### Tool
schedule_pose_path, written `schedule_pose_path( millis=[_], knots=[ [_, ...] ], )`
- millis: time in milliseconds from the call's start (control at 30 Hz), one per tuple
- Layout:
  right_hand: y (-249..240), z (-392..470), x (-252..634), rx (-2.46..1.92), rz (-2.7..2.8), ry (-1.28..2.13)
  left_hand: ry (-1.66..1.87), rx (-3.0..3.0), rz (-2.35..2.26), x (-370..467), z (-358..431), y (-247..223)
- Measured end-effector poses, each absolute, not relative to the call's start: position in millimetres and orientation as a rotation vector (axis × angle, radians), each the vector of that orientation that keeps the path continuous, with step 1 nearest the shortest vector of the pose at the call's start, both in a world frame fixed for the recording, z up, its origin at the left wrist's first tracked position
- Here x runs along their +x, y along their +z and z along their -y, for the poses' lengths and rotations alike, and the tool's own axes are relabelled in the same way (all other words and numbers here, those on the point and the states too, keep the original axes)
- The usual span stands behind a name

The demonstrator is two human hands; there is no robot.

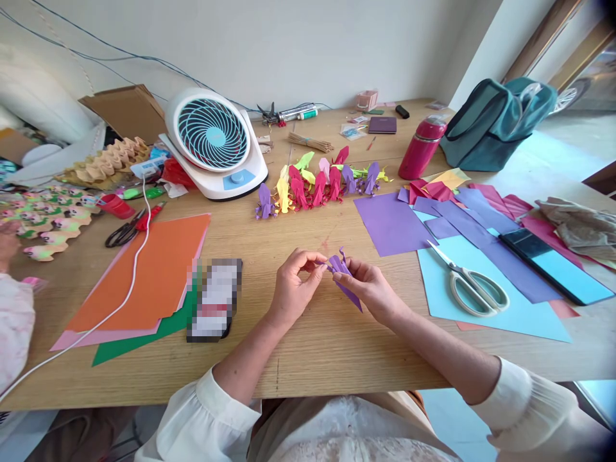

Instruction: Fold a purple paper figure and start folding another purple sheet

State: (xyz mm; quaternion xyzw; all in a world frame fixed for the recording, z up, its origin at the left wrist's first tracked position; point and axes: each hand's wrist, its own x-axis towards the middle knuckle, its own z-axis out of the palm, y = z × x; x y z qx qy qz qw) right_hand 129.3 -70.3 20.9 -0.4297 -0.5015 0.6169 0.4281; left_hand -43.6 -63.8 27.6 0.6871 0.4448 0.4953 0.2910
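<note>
Above the wooden table, a small purple folded paper figure [350, 292] is held between my two hands. My right hand [370, 285] grips its body between thumb and fingers. With thumb and index finger, my left hand [298, 279] pinches a thin purple strip at the figure's left side. A curled strip stands up at its top. Behind my hands stands a cluster of folded paper figures, among them a yellow one [284, 191], a red one [319, 187] and a purple one [264, 202].
To the right, white-handled scissors [476, 289] rest on light blue paper [524, 321], beside a black phone [543, 256] and purple sheets [394, 221]. On the left lie orange paper [149, 269] and a blurred phone [215, 300]. Behind are a fan [214, 138], red bottle [419, 151] and teal bag [495, 128]. A person's sleeve [14, 321] shows at far left.
</note>
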Motion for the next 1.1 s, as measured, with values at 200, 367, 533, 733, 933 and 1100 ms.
schedule_pose_path(
  millis=[200,367,533,733,933,1100],
  knots=[
    [20,71,129,-1.077,1.252,1.487,1.255,2.106,-1.177,-48,61,30],
    [12,70,128,-1.128,1.329,1.376,1.17,2.166,-1.244,-47,62,31],
    [8,69,126,-1.206,1.478,1.183,1.084,2.084,-1.275,-44,62,28],
    [10,70,125,-1.211,1.482,1.204,1.054,1.892,-1.273,-40,64,26],
    [16,65,132,-1.22,1.382,1.309,1.074,1.799,-1.107,-48,65,38],
    [28,67,137,-1.174,1.346,1.472,1.113,1.822,-1.003,-54,62,43]
  ],
)
